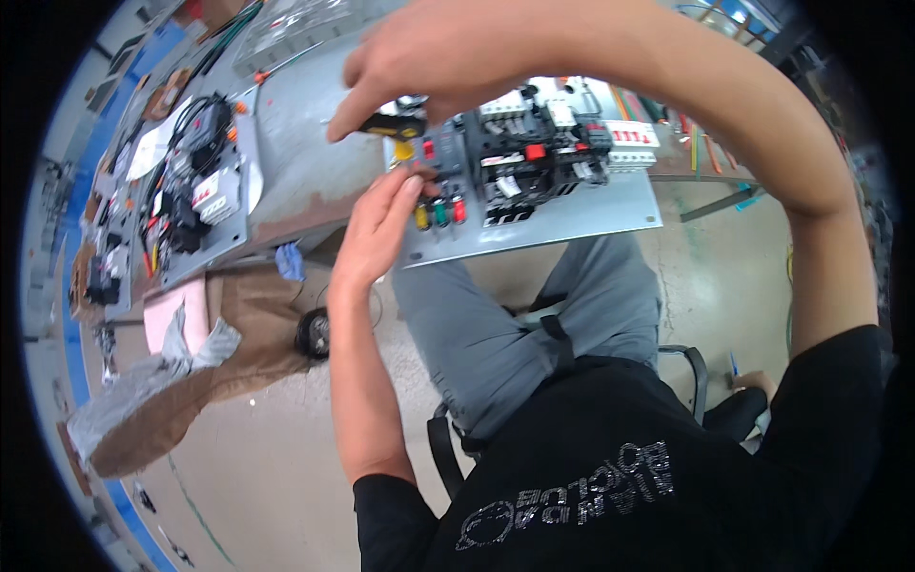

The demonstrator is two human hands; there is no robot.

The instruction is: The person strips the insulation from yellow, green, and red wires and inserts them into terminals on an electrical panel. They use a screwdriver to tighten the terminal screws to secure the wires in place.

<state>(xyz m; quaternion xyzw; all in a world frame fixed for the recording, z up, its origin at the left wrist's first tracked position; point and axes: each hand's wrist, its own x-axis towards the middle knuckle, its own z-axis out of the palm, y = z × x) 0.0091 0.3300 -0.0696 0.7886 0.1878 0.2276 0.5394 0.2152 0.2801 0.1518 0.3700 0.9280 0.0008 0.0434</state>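
A metal mounting panel [572, 221] with electrical parts lies over the table's front edge, above my lap. My right hand [448, 57] reaches over its far left part, fingers closed around a screwdriver [393, 126] with a black-and-yellow handle; its shaft does not show. My left hand [376, 224] rests at the panel's left edge, fingertips together beside the small parts there. What they pinch, if anything, is hidden. Close to those fingertips stand a yellow terminal [422, 217], a green terminal [440, 214] and a red terminal [458, 210]. Black contactors [515, 162] fill the panel's middle.
White circuit breakers [630, 138] sit at the panel's right end. A second wired panel [205, 205] lies on the table to the left, where a person in brown trousers [257, 334] sits. Coloured wires [701, 143] lie at the back right. Another screwdriver [262, 76] is at the back left.
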